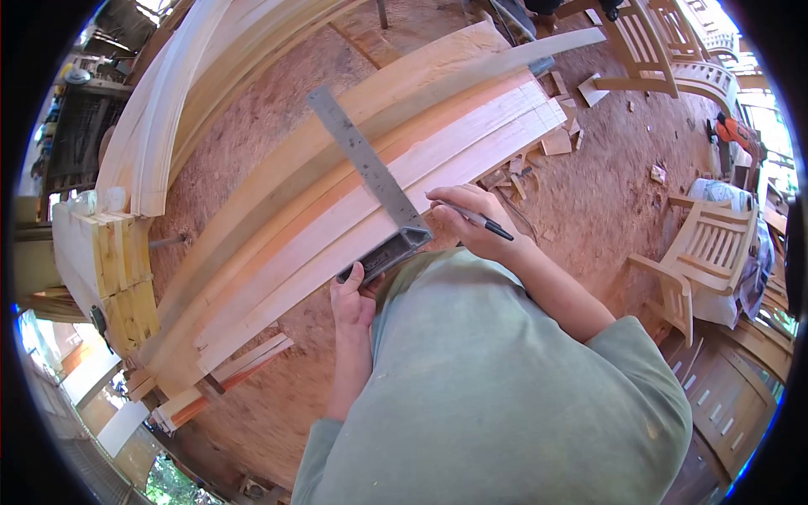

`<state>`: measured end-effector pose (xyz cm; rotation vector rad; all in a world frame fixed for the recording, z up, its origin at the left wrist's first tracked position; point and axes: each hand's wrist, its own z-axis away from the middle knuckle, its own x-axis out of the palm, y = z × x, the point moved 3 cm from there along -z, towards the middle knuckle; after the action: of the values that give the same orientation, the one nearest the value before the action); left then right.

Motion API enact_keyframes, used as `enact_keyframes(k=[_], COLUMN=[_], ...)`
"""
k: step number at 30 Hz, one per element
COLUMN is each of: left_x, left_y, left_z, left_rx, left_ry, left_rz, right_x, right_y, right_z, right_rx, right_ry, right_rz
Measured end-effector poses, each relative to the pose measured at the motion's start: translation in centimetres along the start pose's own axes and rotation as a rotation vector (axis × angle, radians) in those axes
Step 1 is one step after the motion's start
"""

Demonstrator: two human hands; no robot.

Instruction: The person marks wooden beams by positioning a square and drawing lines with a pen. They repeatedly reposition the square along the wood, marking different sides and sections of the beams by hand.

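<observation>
My left hand point(354, 303) grips the dark stock of a try square point(370, 172), thumb on its near end. The square's long metal blade reaches away across several pale boards point(320, 236) laid side by side. In my right hand point(475, 220) is a marker pen point(473, 216), pinched between the fingers. Its tip points left, close to the blade and over the nearest board, while its black end sticks out to the right. Pencil-like lines cross the boards' far right end.
Stacked long planks point(189, 93) rise at the upper left, beside yellowish timber blocks point(126, 261). Wooden chairs point(707, 244) stand on the right, with an orange power tool point(736, 133) behind. Wood offcuts point(557, 139) lie scattered on the dusty floor point(606, 168).
</observation>
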<state>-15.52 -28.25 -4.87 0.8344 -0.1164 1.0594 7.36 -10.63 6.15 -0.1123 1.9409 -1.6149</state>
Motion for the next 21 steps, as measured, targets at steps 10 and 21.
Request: enact_keyframes(k=[10, 21], left_x=[0.0, 0.0], left_y=[0.1, 0.1], left_z=[0.1, 0.0], left_rx=[0.016, 0.010], left_ry=[-0.027, -0.041], left_rz=[0.009, 0.029], right_x=[0.0, 1.0], right_y=[0.8, 1.4], right_z=[0.5, 0.4], right_rx=[-0.086, 0.132], right_ry=[-0.048, -0.074], right_rz=[0.063, 0.000])
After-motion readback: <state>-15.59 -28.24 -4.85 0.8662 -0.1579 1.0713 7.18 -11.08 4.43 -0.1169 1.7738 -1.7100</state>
